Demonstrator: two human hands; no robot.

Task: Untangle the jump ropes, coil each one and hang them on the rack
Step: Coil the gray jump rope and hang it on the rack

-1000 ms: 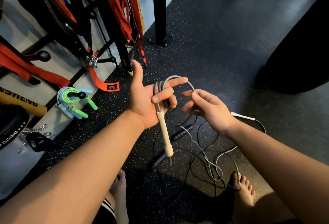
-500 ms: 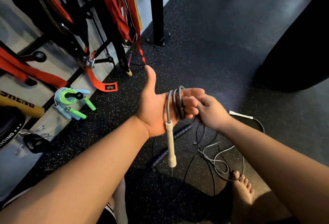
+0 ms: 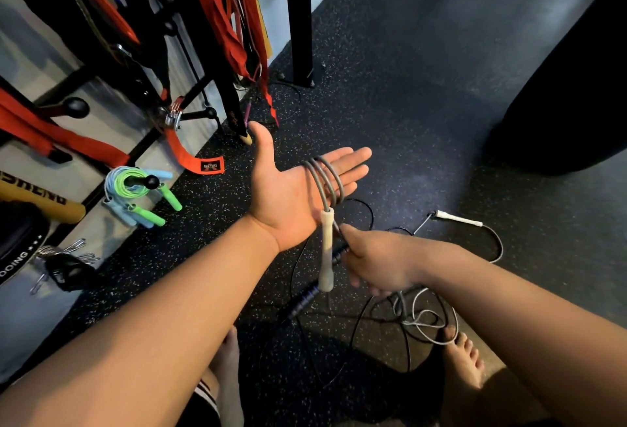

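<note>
The rack (image 3: 146, 63) is standing off to the left, already carrying a green and blue rope (image 3: 130, 185) on a peg, while loose cord (image 3: 420, 321) is lying tangled on the floor (image 3: 424, 70) by the feet. The left hand (image 3: 291, 196) is lying open and flat, grey rope (image 3: 325, 179) looping around its fingers, the pale handle (image 3: 326, 250) hanging straight down. The right hand (image 3: 376, 257), just below and nearer the slack, is pinching the cord to feed it upward.
</note>
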